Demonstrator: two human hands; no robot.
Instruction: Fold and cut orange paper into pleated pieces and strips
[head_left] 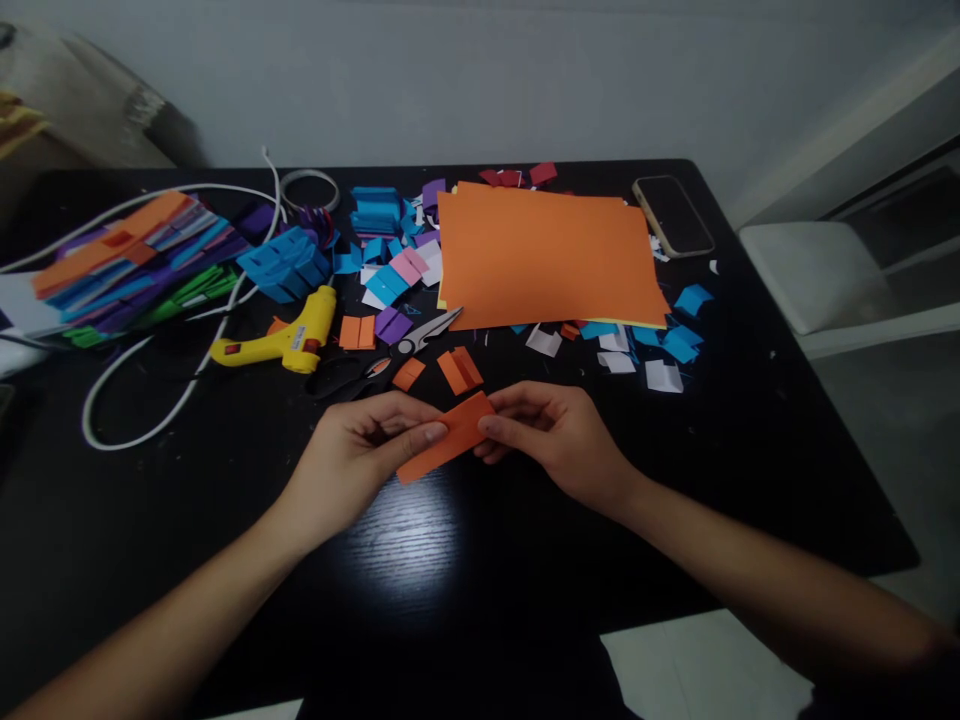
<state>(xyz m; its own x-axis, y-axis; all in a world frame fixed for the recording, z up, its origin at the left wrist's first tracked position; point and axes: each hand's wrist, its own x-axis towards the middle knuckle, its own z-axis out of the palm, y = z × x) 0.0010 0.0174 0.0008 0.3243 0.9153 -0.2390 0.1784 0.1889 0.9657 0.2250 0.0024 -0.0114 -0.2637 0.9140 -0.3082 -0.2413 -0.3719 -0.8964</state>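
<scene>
Between my two hands is a narrow strip of orange paper [439,452], held tilted above the dark table. My left hand [367,445] pinches it near the middle, thumb on top. At the strip's upper right end, my right hand [551,435] grips it between thumb and fingers. Just beyond the strip lie a folded orange paper piece [460,371] and a smaller orange piece [409,374]. Scissors [412,345] with dark handles rest behind my left hand, blades pointing away to the right.
A yellow glue gun [289,340] lies left, near a white cable [90,400] and stacks of coloured folded paper [142,260]. Large orange sheets [551,255] lie at the back, with paper scraps around them. A phone [673,216] is at the back right; a tape roll [310,175] stands behind.
</scene>
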